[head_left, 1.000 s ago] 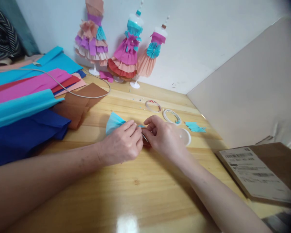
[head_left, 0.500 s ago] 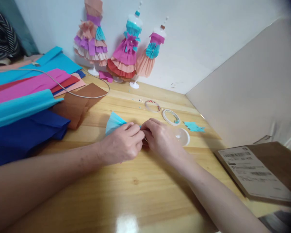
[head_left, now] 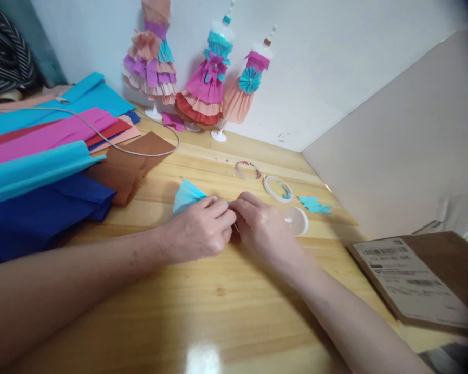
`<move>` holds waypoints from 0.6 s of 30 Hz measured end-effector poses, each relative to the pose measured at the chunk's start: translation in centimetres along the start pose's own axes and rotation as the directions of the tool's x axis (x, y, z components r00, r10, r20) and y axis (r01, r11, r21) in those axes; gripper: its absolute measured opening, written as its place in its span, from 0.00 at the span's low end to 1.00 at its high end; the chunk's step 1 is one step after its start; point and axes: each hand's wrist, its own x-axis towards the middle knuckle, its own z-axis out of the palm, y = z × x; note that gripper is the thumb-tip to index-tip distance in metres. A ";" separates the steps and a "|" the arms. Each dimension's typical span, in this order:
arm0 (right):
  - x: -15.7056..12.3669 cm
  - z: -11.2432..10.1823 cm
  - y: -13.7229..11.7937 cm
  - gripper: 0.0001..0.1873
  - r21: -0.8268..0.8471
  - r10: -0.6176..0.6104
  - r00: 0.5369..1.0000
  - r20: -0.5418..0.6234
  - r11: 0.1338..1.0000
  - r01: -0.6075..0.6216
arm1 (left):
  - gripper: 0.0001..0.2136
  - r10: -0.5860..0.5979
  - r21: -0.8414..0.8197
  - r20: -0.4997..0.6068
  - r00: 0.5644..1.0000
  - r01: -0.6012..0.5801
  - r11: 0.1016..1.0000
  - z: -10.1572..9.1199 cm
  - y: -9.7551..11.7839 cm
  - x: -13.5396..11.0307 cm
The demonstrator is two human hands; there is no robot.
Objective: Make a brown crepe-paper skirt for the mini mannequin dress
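Note:
A pleated fan of light blue crepe paper (head_left: 186, 196) lies on the wooden table (head_left: 226, 306). My left hand (head_left: 198, 231) pinches its narrow end with closed fingers. My right hand (head_left: 263, 228) meets the left at the same spot, fingertips closed on the paper's tip. A thin metal piece shows under my right fingers; what it is cannot be made out.
Sheets of crepe paper (head_left: 42, 171) in blue, pink, red and brown lie at left, a grey cable (head_left: 113, 148) across them. Three mannequins in paper dresses (head_left: 206, 83) stand at the wall. Two tape rings (head_left: 276, 188), a clear lid (head_left: 296, 219), a scrap (head_left: 315, 205) and a cardboard box (head_left: 421, 278) sit to the right.
My right fingers have closed in against the left fingertips on the paper's tip. The view has shifted slightly; the hands stay in place.

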 end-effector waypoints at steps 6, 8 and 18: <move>0.1 0.1 0.3 0.13 0.064 0.000 0.999 -0.050 0.998 0.003 | 0.10 -0.002 -0.020 0.071 0.998 0.003 1.000 -0.1 0.1 -0.2; 0.2 0.1 0.5 0.13 0.079 -0.004 0.999 -0.049 0.997 0.007 | 0.10 0.004 -0.036 0.104 0.995 0.000 0.999 -0.1 0.0 -0.2; 0.3 0.1 0.5 0.12 0.075 0.009 0.999 -0.046 0.997 -0.006 | 0.06 -0.102 -0.275 0.272 0.957 0.179 0.945 -0.1 -0.9 -0.2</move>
